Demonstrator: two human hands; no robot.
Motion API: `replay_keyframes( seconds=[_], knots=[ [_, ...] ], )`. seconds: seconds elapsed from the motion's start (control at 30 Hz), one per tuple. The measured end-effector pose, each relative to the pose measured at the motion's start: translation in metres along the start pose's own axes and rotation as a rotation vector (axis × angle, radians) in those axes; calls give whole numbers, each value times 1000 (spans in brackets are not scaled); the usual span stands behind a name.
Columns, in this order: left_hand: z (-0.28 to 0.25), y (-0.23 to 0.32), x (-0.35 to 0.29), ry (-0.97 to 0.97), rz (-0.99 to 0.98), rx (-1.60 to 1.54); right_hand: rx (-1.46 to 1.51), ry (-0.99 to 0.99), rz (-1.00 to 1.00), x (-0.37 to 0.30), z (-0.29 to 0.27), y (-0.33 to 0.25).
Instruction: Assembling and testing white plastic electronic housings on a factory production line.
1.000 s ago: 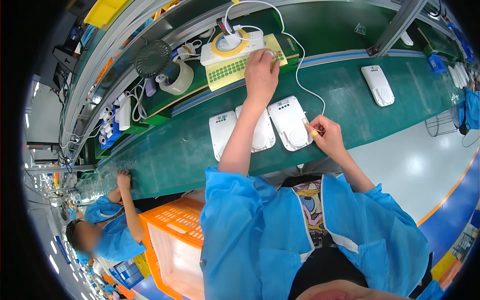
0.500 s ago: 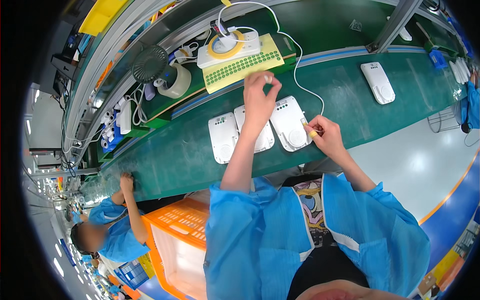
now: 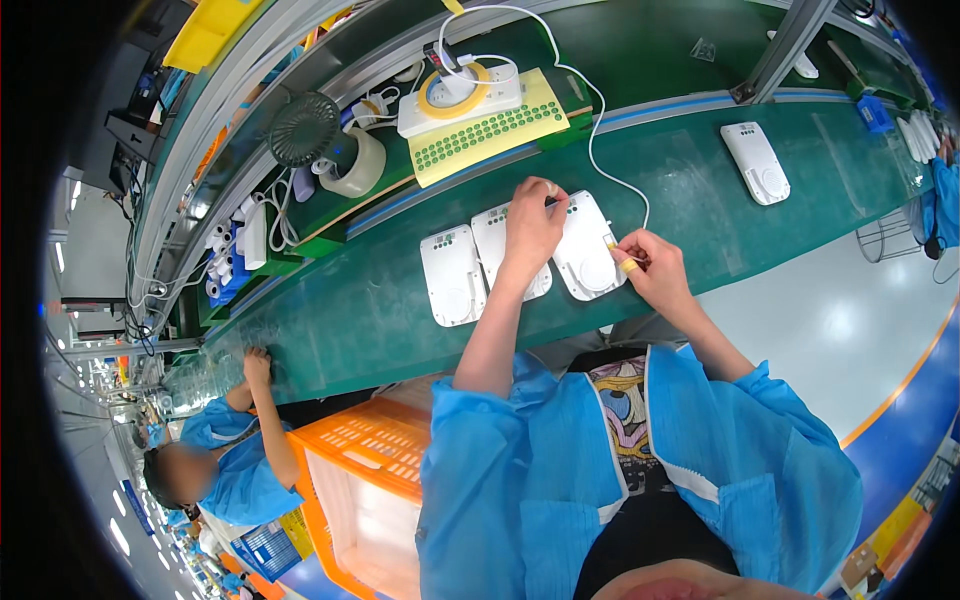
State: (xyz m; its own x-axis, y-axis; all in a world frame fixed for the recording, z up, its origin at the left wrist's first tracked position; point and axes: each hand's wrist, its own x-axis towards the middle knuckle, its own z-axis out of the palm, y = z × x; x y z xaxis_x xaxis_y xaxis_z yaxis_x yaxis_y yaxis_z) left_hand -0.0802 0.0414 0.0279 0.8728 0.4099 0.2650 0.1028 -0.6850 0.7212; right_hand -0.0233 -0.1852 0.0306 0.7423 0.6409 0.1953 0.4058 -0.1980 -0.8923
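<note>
Three flat white plastic devices, each with a round disc on its face, lie side by side on the green bench: a left one [image 3: 452, 280], a middle one [image 3: 490, 232] partly behind my left arm, and a right one [image 3: 588, 245]. My left hand [image 3: 535, 228] is pinched at the top left edge of the right device; whatever its fingertips hold is too small to make out. At that device's right side, my right hand [image 3: 652, 268] grips the end of a white cable [image 3: 620, 180]. A yellow sheet of green round stickers [image 3: 490, 125] lies beyond my left hand.
A power strip [image 3: 505, 95] with a yellow tape roll [image 3: 428, 100] stands behind the sheet. A small fan [image 3: 305, 130] is at far left. Another white device [image 3: 755, 165] lies to the right. An orange crate [image 3: 375, 440] and a co-worker [image 3: 245, 460] are at left.
My left hand has come down from the sticker sheet's edge to the top of the right device. My right hand stays at the cable end.
</note>
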Motion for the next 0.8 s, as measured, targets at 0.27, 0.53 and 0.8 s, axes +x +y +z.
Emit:
replay_keyframes(
  seconds=[0.27, 0.53, 0.8],
  knots=[
    [1, 35, -36, 134, 161, -14, -181, -162, -119, -20, -20, -14],
    [21, 54, -64, -48, 212, 304, -406, -197, -246, -21, -13, -9],
    [21, 52, -51, -64, 205, 376, -343, -94, -236, -12, -11, 4]
  ],
)
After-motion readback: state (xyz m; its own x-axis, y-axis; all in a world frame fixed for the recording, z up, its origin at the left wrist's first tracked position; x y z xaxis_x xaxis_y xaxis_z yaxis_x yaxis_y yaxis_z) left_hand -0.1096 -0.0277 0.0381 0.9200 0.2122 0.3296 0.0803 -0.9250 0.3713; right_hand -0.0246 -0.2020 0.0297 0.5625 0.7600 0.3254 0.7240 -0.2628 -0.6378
